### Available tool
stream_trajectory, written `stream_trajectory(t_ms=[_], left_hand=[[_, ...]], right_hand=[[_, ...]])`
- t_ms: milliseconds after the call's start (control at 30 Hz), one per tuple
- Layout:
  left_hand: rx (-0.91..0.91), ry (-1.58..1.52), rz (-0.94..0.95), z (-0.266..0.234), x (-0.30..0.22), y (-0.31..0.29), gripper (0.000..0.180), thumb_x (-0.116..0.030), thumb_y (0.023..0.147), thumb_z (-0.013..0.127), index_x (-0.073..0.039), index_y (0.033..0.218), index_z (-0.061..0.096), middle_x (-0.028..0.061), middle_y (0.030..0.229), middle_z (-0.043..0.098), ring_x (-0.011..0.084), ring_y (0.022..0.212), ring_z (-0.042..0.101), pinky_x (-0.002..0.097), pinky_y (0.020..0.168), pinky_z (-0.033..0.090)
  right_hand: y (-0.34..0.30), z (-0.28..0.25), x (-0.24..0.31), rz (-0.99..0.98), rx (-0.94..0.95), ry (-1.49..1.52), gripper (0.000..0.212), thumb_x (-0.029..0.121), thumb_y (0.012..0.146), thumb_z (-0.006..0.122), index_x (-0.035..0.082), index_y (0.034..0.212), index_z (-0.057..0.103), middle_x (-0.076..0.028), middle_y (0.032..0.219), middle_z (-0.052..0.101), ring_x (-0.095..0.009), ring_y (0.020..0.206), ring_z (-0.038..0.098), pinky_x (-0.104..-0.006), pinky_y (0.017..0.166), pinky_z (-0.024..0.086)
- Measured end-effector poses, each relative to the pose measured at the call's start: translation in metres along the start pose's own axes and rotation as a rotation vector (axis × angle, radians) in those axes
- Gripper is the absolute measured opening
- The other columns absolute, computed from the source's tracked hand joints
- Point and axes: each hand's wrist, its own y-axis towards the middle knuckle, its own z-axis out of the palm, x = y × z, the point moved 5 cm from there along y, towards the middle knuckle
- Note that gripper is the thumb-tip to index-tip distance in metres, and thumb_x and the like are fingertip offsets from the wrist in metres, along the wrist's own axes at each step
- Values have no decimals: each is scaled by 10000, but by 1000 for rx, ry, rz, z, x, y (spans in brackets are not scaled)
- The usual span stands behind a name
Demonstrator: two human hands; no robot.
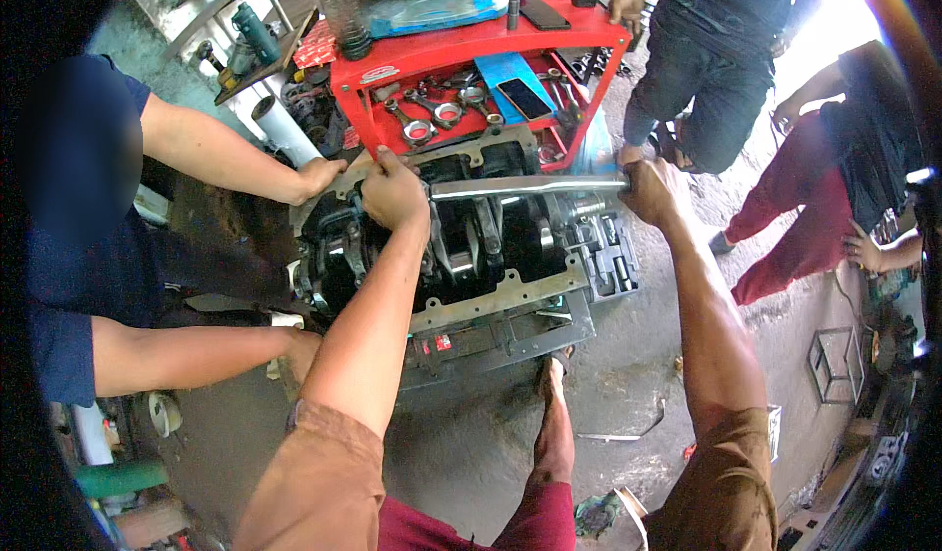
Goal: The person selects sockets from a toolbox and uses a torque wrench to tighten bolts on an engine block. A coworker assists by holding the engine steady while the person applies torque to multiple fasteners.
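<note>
A long silver wrench [530,187] lies level across an upturned engine block [481,306], above the crankshaft [451,252] and its bearing caps. My left hand [394,190] is closed over the wrench's head end, which it hides along with whatever sits beneath. Out past the block's right side, my right hand [655,192] is wrapped round the far end of the handle. A co-worker at the left rests one hand [319,174] on the block's left end, while their other hand [300,355] is low beside its near left corner, partly behind my left forearm.
Behind the block stands a red tool cart [383,70] holding connecting rods [446,114] and a phone [525,100]. A socket case [613,262] sits right of the block. Two people stand at the right. A bent metal bar [623,436] and a wire frame [837,365] lie on the floor.
</note>
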Motion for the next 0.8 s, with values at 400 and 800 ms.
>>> stream_trajectory(t_ms=[400, 800], left_hand=[[244, -307, -265, -51, -6, -42, 189, -201, 957, 601, -32, 1037, 631, -13, 796, 558, 55, 685, 489, 204, 598, 396], [429, -214, -74, -40, 22, -62, 194, -200, 963, 592, -42, 1052, 661, -20, 759, 586, 38, 630, 503, 210, 524, 389]], right_hand=[[62, -24, -1, -416, 10, -56, 239, 227, 690, 725, 39, 831, 678, -190, 775, 663, -368, 767, 657, -470, 717, 513], [-56, -10, -22, -155, 274, 109, 387, 353, 674, 774, 57, 901, 673, -187, 908, 683, -364, 850, 662, -427, 798, 532]])
